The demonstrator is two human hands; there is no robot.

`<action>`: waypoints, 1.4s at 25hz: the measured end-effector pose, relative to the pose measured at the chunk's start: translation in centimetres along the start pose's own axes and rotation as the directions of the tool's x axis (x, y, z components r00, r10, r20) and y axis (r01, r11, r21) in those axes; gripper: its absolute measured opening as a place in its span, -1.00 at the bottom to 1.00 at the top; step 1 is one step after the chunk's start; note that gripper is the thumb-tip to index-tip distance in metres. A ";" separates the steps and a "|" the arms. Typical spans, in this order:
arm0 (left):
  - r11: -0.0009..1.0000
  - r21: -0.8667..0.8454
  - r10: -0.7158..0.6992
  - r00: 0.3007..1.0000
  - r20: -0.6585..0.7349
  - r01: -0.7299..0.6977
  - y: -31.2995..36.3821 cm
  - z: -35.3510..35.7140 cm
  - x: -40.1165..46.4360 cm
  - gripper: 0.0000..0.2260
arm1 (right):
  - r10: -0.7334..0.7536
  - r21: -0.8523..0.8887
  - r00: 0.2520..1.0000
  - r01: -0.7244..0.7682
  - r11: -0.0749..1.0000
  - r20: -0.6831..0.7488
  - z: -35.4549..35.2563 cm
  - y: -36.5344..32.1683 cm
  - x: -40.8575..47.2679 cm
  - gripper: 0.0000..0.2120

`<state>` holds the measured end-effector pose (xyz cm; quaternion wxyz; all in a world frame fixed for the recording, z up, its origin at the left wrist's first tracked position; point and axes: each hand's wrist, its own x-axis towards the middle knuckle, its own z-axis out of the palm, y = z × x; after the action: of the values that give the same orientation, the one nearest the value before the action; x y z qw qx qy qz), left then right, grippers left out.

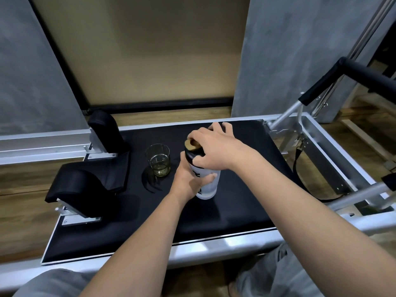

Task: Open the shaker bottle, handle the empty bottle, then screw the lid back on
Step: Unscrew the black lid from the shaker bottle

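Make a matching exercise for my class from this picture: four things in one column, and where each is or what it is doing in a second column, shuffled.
Things
1. left hand
2. right hand
3. glass
4. shaker bottle

Places or states
A. stands upright on the black pad
B. on top, gripping the lid
C. left of the bottle, a little yellowish liquid inside
D. wrapped around the white body

Pairs: 1-D, 2-B, 3-C, 4-A

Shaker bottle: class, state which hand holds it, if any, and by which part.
Both hands hold it. The left hand wraps the white body of the bottle; the right hand grips the black lid from above.
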<state>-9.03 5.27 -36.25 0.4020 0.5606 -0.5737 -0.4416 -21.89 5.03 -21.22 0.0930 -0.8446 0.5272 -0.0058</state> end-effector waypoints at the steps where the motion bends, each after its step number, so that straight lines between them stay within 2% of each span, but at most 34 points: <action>1: 1.000 -0.003 0.015 1.000 -0.007 -0.015 0.2 0.1 0.0 -0.35 | -0.039 -0.021 0.999 0.039 0.999 -0.011 0.1 0.1 -0.2 -0.47; 3: 0.998 0.040 0.059 0.997 -0.039 -0.058 0.5 0.2 -0.4 -0.28 | -0.049 0.037 0.999 0.050 0.998 -0.012 0.3 0.0 -0.6 -0.35; 4: 0.996 0.057 0.068 0.996 -0.053 -0.065 0.3 0.2 -0.5 -0.19 | 0.010 0.094 1.000 -0.008 0.996 -0.021 0.4 -0.3 -0.6 -0.22; 6: 0.996 0.074 0.055 0.996 -0.064 -0.051 0.1 0.2 -0.4 -0.03 | 0.260 0.088 0.963 -0.253 0.963 -0.076 0.6 -1.2 -0.1 0.03; 7: 0.992 0.107 0.069 0.996 -0.049 -0.064 0.3 0.0 -0.5 -0.02 | 0.406 0.043 0.909 -0.404 0.914 -0.096 0.7 -1.8 0.3 0.10; 8: 0.992 0.094 0.089 0.996 -0.003 -0.088 0.2 0.0 -0.4 -0.08 | 0.513 0.005 0.853 -0.515 0.857 -0.094 0.8 -2.3 0.5 0.13; 9: 0.996 0.053 0.070 0.997 0.015 -0.070 0.4 -0.1 -0.3 -0.24 | 0.558 -0.027 0.826 -0.561 0.827 -0.079 0.9 -2.7 0.7 0.10; 10: 0.997 0.061 0.055 0.998 0.002 -0.055 0.8 0.0 -0.3 -0.44 | 0.542 -0.045 0.837 -0.546 0.837 -0.075 0.9 -2.8 0.9 0.00; 11: 1.000 -0.010 0.001 1.000 0.021 0.000 1.0 0.1 -0.2 -0.56 | 0.470 -0.043 0.879 -0.474 0.879 -0.079 0.8 -2.5 1.1 -0.15; 13: 1.000 -0.008 -0.020 1.000 0.001 0.020 0.9 -0.2 -0.3 -0.67 | 0.233 0.015 0.971 -0.232 0.972 -0.053 0.0 -1.7 1.4 -0.46; 14: 0.998 -0.057 -0.034 0.999 0.002 0.034 0.5 -0.2 -0.3 -0.64 | 0.128 0.038 0.991 -0.126 0.991 -0.032 -0.4 -1.2 1.3 -0.51; 16: 0.993 -0.111 -0.047 0.998 0.033 0.050 0.7 0.0 -0.3 -0.39 | 0.039 0.045 0.999 -0.038 0.998 -0.026 -0.4 -0.8 1.0 -0.42; 17: 0.998 -0.059 -0.038 0.999 0.022 0.039 0.9 0.1 -0.6 -0.24 | 0.076 0.024 0.995 -0.075 0.997 -0.058 -0.2 -0.8 0.9 -0.31; 19: 0.999 0.032 -0.010 0.999 -0.054 0.012 0.6 0.4 -0.6 -0.06 | 0.267 -0.084 0.951 -0.282 0.956 -0.156 0.7 -1.2 0.9 -0.06; 20: 1.000 0.028 0.009 0.998 -0.059 -0.007 0.1 0.7 -0.2 -0.04 | 0.337 -0.139 0.924 -0.363 0.921 -0.183 1.0 -1.4 0.9 -0.02; 21: 0.998 0.064 0.022 0.999 -0.046 -0.019 0.0 0.6 -0.3 -0.07 | 0.355 -0.170 0.917 -0.385 0.907 -0.183 1.1 -1.7 0.9 -0.06; 23: 0.991 0.131 0.040 0.999 -0.026 -0.036 0.1 0.3 -0.2 -0.21 | 0.221 -0.177 0.966 -0.243 0.954 -0.136 0.9 -1.8 0.9 -0.29; 25: 1.000 -0.023 0.016 1.000 0.006 -0.016 1.6 0.2 -0.5 -0.39 | 0.040 -0.135 0.998 -0.047 0.990 -0.052 0.3 -1.4 0.8 -0.40; 26: 0.988 -0.155 0.020 1.000 0.024 -0.016 1.8 0.3 -0.2 -0.39 | -0.003 -0.084 1.000 0.002 0.996 -0.014 -0.1 -1.1 0.8 -0.41; 27: 0.963 -0.266 -0.019 0.998 0.056 0.033 1.9 0.5 -0.2 -0.40 | -0.005 -0.019 1.000 0.005 1.000 0.006 -0.3 -0.7 0.8 -0.40; 28: 0.956 -0.284 -0.064 0.997 0.049 0.076 1.9 0.5 -0.1 -0.46 | 0.031 0.025 1.000 -0.031 0.999 0.003 -0.4 -0.4 0.9 -0.36; 30: 0.991 -0.095 -0.098 0.995 -0.002 0.097 2.1 0.4 -0.3 -0.55 | 0.193 -0.043 0.980 -0.195 0.980 -0.038 0.1 -0.5 1.0 -0.16; 31: 0.996 -0.012 -0.089 0.996 -0.008 0.089 1.7 0.3 -0.3 -0.50 | 0.260 -0.126 0.963 -0.267 0.955 -0.067 0.5 -0.7 1.0 -0.11; 33: 0.995 -0.016 -0.102 0.994 0.032 0.102 1.3 0.3 -0.4 -0.29 | 0.258 -0.194 0.962 -0.272 0.943 -0.094 1.2 -1.2 0.9 -0.22; 35: 0.997 0.024 -0.072 0.997 -0.002 0.072 1.3 0.2 -0.8 -0.22 | 0.142 -0.115 0.988 -0.149 0.982 -0.062 0.9 -1.2 0.7 -0.41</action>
<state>-9.56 6.08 -35.04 0.3794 0.5858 -0.5582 -0.4487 -20.45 5.08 -21.95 0.0283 -0.8074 0.5892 0.0097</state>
